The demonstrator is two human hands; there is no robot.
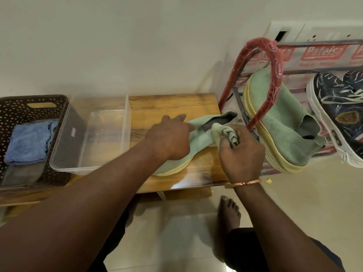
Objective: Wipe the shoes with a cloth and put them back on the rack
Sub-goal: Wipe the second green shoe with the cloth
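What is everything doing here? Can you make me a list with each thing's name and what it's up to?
left hand: rests on the shoe
right hand: grips the cloth at the shoe's opening
shoe: green, on the table
second shoe: green, on the rack
dark shoe: on the rack, beside the second shoe
basket: holds a blue cloth
tub: clear, between basket and shoe

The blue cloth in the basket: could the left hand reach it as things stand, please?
Probably yes: the blue cloth lies uncovered in the open-topped basket, and the left hand only rests on the green shoe; the clear tub between is low.
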